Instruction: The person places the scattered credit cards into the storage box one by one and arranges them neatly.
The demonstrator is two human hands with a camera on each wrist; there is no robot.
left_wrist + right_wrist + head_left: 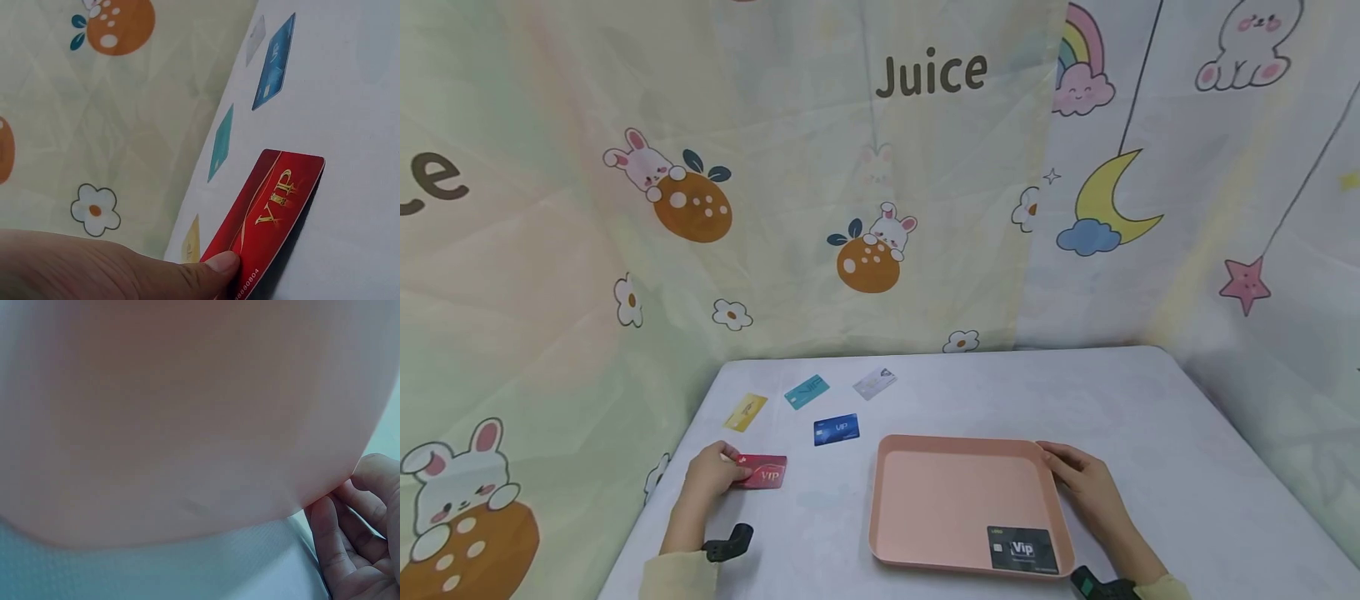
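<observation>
My left hand pinches a red VIP card by its left end. The left wrist view shows the thumb lying on the face of this red card, and its right edge is raised off the table. On the right, my right hand grips the rim of a pink tray near its far right corner. In the right wrist view the thumb and fingers meet at the edge of the tray. A black Vip card lies inside the tray at the near right corner.
Beyond the red card lie a yellow card, a teal card, a silver card and a blue VIP card. They rest on a white table. Printed cloth hangs behind it and at the sides.
</observation>
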